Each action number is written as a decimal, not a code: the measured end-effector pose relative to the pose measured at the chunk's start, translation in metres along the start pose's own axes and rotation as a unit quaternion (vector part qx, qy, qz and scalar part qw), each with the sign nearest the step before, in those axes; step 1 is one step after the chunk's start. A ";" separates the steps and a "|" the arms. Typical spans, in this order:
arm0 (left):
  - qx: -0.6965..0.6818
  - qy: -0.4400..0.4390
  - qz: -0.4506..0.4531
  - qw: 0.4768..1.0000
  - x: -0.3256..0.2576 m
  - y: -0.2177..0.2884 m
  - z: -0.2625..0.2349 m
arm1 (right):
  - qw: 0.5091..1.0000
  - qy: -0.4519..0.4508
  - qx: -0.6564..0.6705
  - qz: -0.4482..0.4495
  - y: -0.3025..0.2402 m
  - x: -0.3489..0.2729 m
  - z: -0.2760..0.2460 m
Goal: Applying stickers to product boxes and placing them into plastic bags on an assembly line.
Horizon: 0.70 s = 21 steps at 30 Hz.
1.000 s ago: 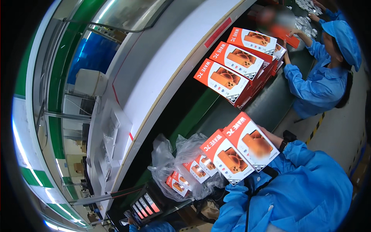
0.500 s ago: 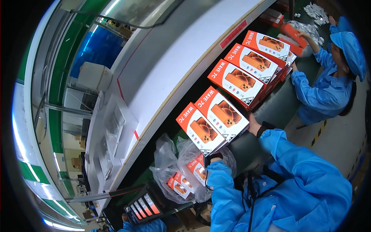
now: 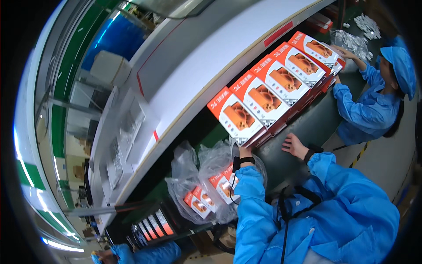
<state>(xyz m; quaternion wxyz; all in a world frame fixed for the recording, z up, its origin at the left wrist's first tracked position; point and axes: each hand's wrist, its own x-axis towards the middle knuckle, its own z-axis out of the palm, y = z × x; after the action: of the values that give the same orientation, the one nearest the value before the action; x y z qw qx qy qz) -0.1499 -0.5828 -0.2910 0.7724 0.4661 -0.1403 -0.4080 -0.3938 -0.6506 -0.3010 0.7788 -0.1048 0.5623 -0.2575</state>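
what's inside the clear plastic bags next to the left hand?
The clear plastic bags hold small orange-and-white boxes; a few show through the film. The left hand and its sleeve cover the right bag's edge, so a full count is hidden.

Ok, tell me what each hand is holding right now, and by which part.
The left hand touches the lower corner of the nearest orange-and-white box; whether it grips cannot be told. The right hand is open on the belt, holding nothing.

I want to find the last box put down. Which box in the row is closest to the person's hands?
The orange-and-white box at the lower-left end of the row. The left hand touches its near edge; the other boxes stretch away toward the co-worker.
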 end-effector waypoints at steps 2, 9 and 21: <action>-0.175 -0.013 -0.014 0.984 -0.021 0.043 0.019 | 0.985 -0.151 -0.043 0.064 0.003 -0.023 -0.028; 0.057 0.147 0.060 0.986 -0.235 0.163 0.079 | 0.872 -0.438 -0.218 -0.005 -0.029 -0.214 0.021; 0.447 0.041 0.191 0.873 -0.373 0.247 0.060 | 0.639 -0.458 -0.502 -0.360 0.060 -0.298 0.106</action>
<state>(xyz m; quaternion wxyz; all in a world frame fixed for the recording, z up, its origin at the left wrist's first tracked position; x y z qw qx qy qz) -0.2966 -0.2778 0.0076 0.5495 0.7419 -0.3627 -0.1267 -0.3483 -0.4587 -0.0463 0.6096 -0.7788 0.0938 -0.1143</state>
